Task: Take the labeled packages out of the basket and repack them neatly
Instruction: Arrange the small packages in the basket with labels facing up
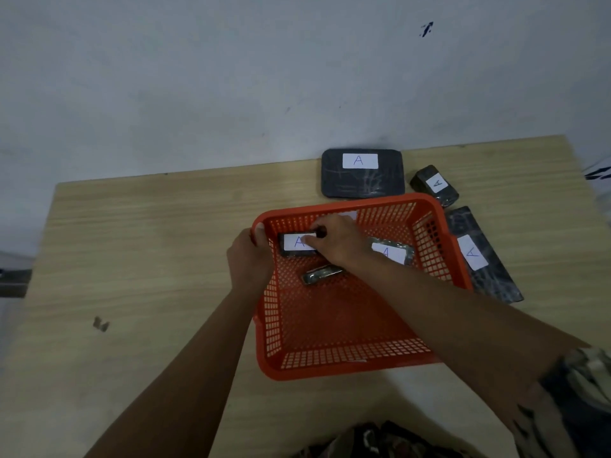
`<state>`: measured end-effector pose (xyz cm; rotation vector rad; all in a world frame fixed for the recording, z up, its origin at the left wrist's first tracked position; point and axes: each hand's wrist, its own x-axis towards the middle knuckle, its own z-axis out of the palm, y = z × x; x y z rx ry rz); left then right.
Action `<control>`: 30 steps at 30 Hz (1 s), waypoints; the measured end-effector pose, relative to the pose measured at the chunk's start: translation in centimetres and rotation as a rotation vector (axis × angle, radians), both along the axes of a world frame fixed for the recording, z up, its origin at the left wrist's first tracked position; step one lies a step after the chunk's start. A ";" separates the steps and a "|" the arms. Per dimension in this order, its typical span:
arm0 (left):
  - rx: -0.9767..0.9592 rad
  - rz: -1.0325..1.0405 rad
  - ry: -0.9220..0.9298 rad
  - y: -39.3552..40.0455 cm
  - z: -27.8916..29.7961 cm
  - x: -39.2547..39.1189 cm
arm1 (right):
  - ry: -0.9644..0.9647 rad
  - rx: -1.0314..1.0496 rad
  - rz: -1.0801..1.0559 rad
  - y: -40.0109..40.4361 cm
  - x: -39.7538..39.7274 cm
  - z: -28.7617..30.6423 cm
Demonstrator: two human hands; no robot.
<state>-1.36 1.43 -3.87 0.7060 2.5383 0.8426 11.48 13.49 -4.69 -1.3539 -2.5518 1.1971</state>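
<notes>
An orange mesh basket [350,368] sits on the wooden table. My left hand [249,259] grips its far-left rim. My right hand [337,239] reaches inside and closes its fingers on a dark wrapped package [292,244] with a white "A" label at the basket's far-left corner. Two more packages lie in the basket: a small one [322,275] on its edge in the middle and a labeled one [393,252] at the right, partly under my forearm. Outside the basket lie three labeled packages: a large flat one [362,183], a small one [434,185] and a long one [482,259].
The table [148,259] stands against a pale wall, and its left half is bare wood with a small dark mark [101,323]. The three removed packages crowd the far-right side. Patterned clothing shows at the bottom edge.
</notes>
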 end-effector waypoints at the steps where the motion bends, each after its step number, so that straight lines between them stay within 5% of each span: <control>1: 0.006 -0.002 0.003 0.0 0.0 0.0 | -0.017 0.032 0.011 -0.2 0.2 0.1; 8: 0.016 0.016 0.022 0.0 -0.1 0.0 | -0.160 0.202 -0.035 -1.2 3.7 1.8; 11: 0.025 0.020 0.017 0.0 0.0 0.1 | -0.246 0.048 -0.105 -2.0 4.8 2.2; 20: 0.061 0.034 -0.026 0.0 0.3 0.1 | -0.093 -0.330 -0.342 -4.0 5.5 2.2; 25: 0.078 0.028 -0.028 0.0 0.4 0.0 | -0.074 -0.560 -0.267 -4.5 5.7 2.0; 30: 0.080 0.019 -0.012 0.0 0.3 -0.1 | 0.009 -0.537 -0.151 -4.6 5.6 1.9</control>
